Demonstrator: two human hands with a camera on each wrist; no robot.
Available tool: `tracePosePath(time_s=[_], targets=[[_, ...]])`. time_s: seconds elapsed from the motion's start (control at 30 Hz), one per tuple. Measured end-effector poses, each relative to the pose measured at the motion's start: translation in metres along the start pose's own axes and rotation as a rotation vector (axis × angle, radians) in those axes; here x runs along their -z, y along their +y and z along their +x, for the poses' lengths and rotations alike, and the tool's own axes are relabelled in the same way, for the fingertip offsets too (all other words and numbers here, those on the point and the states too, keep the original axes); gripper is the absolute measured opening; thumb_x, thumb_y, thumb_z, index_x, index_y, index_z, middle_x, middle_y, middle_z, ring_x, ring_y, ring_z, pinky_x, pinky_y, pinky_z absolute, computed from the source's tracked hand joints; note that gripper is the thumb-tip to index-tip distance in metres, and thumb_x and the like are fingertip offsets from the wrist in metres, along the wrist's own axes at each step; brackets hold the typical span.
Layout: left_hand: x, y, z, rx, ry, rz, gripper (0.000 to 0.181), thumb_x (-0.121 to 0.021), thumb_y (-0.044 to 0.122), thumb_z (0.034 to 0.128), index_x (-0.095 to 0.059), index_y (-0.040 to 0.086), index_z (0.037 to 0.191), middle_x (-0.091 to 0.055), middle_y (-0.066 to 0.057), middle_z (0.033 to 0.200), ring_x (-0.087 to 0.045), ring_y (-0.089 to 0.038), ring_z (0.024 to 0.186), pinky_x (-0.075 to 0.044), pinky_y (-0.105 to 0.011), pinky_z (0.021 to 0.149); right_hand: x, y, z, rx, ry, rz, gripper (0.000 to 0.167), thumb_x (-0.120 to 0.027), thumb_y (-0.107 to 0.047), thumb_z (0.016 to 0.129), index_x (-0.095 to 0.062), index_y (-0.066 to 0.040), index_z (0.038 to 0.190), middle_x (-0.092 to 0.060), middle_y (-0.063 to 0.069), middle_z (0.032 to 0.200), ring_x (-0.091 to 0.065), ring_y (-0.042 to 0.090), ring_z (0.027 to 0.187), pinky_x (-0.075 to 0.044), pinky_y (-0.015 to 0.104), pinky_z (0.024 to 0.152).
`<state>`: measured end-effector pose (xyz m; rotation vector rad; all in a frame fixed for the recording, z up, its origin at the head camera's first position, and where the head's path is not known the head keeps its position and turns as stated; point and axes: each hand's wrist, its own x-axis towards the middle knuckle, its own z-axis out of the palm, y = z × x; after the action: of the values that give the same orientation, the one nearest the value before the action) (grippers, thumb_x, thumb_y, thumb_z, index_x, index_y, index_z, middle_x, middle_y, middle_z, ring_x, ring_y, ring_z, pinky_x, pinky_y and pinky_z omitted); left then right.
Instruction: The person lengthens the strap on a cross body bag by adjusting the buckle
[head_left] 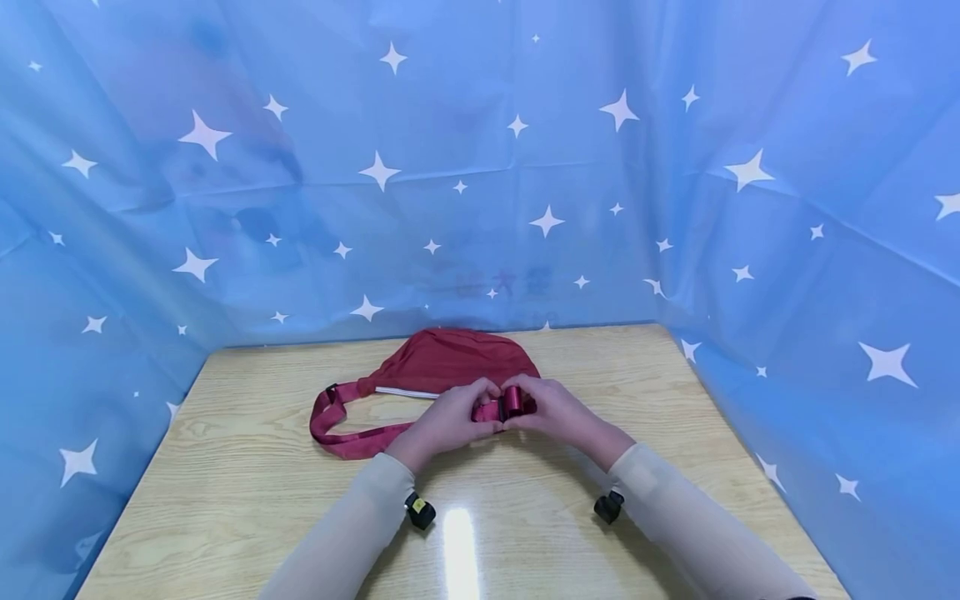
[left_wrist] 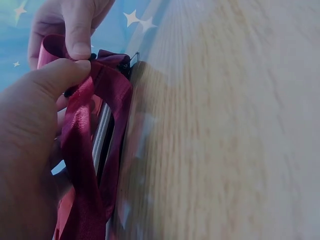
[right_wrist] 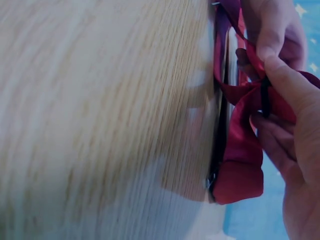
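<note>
A dark red waist bag [head_left: 457, 358] lies toward the back of the table, its strap [head_left: 367, 443] looping out to the left and round to the front. In front of the bag, my left hand [head_left: 450, 419] grips the strap between thumb and fingers. Fingertip to fingertip with it, my right hand [head_left: 553, 410] pinches the strap at a small black slider [right_wrist: 265, 97]. In the left wrist view, a loop of strap [left_wrist: 50, 47] stands up beside the two thumbs. Fingers hide part of the slider in each view.
The wooden table [head_left: 262, 517] carries the bag, with a glare spot near its front. A blue curtain [head_left: 450, 225] with white stars hangs behind and at both sides. A black buckle [head_left: 332, 393] sits on the strap's left bend, and a pale zip [head_left: 405, 392] runs along the bag's lower edge.
</note>
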<state>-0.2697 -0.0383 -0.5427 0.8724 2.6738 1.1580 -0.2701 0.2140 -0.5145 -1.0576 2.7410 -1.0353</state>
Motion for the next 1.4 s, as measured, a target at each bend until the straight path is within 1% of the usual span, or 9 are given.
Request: tracePosePath(time_s=[0.2,0.43,0.53,0.77,0.87,1.0,1.17,1.23,1.4], targets=[[-0.001,0.0,0.0,0.013,0.005,0.036,0.047,-0.087,0.037,0.0985,-0.063,0.025,0.137,-0.07,0.009,0.11,-0.066,-0.01,0.097,-0.057,-0.033,0.088,0.002,0.0,0.0,-0.007,-0.017,-0.013,0.053,-0.095,-0.024,0.09,-0.068,-0.014,0.135,-0.075,0.0,0.119,-0.07,0.013,0.096,-0.061,0.032,0.081],[-0.002,-0.001,0.0,0.002,0.033,0.063,0.045,-0.086,0.036,0.0988,-0.063,0.024,0.135,-0.071,0.01,0.106,-0.066,-0.009,0.092,-0.057,-0.034,0.086,0.002,0.002,-0.001,-0.027,-0.022,0.025,0.061,-0.093,-0.011,0.092,-0.062,-0.01,0.145,-0.075,0.003,0.121,-0.072,0.017,0.104,-0.062,0.038,0.09],[-0.001,-0.001,-0.001,0.003,0.033,0.074,0.047,-0.087,0.039,0.0979,-0.063,0.024,0.135,-0.071,0.01,0.104,-0.065,-0.009,0.09,-0.057,-0.033,0.085,0.001,0.002,-0.001,-0.045,-0.02,0.054,0.064,-0.092,-0.011,0.093,-0.06,-0.009,0.148,-0.075,0.003,0.119,-0.073,0.017,0.104,-0.062,0.038,0.09],[-0.001,0.004,0.0,0.013,0.059,0.101,0.047,-0.09,0.044,0.0949,-0.067,0.025,0.131,-0.071,0.011,0.104,-0.065,-0.009,0.09,-0.057,-0.032,0.084,0.003,0.001,-0.001,-0.046,-0.019,0.062,0.054,-0.092,-0.013,0.094,-0.065,-0.012,0.141,-0.075,0.0,0.122,-0.073,0.017,0.107,-0.062,0.039,0.092],[0.0,0.006,0.0,0.02,0.068,0.114,0.045,-0.092,0.042,0.0935,-0.069,0.024,0.128,-0.073,0.01,0.106,-0.066,-0.009,0.092,-0.057,-0.033,0.086,0.004,-0.001,-0.001,-0.018,-0.011,0.047,0.053,-0.094,-0.017,0.093,-0.067,-0.014,0.139,-0.072,-0.004,0.123,-0.07,0.014,0.11,-0.06,0.04,0.096],[-0.001,0.006,0.001,0.024,0.067,0.14,0.046,-0.092,0.04,0.0936,-0.069,0.022,0.13,-0.074,0.007,0.111,-0.065,-0.01,0.095,-0.057,-0.033,0.089,0.005,-0.007,0.004,0.053,0.031,0.008,0.051,-0.095,-0.027,0.092,-0.071,-0.014,0.136,-0.068,-0.007,0.121,-0.064,0.013,0.107,-0.058,0.039,0.093],[-0.002,0.006,0.003,0.018,0.073,0.174,0.048,-0.092,0.039,0.0928,-0.068,0.02,0.13,-0.072,0.006,0.111,-0.064,-0.011,0.093,-0.057,-0.033,0.087,0.008,-0.015,0.01,0.091,0.062,-0.038,0.039,-0.093,-0.022,0.094,-0.076,-0.012,0.128,-0.071,-0.003,0.119,-0.063,0.016,0.105,-0.057,0.04,0.09],[-0.001,0.007,0.003,0.016,0.072,0.174,0.049,-0.092,0.04,0.0926,-0.068,0.021,0.13,-0.072,0.007,0.109,-0.064,-0.01,0.092,-0.057,-0.033,0.086,0.01,-0.016,0.01,0.089,0.07,-0.014,0.037,-0.092,-0.018,0.094,-0.076,-0.01,0.127,-0.073,0.0,0.118,-0.065,0.017,0.103,-0.058,0.041,0.088],[0.002,0.007,0.001,0.021,0.07,0.123,0.045,-0.091,0.045,0.0936,-0.069,0.024,0.127,-0.071,0.011,0.103,-0.065,-0.008,0.09,-0.057,-0.034,0.084,0.015,-0.013,0.003,0.059,0.137,0.152,0.034,-0.091,-0.014,0.095,-0.078,-0.013,0.127,-0.075,-0.001,0.117,-0.068,0.022,0.099,-0.06,0.043,0.083]])
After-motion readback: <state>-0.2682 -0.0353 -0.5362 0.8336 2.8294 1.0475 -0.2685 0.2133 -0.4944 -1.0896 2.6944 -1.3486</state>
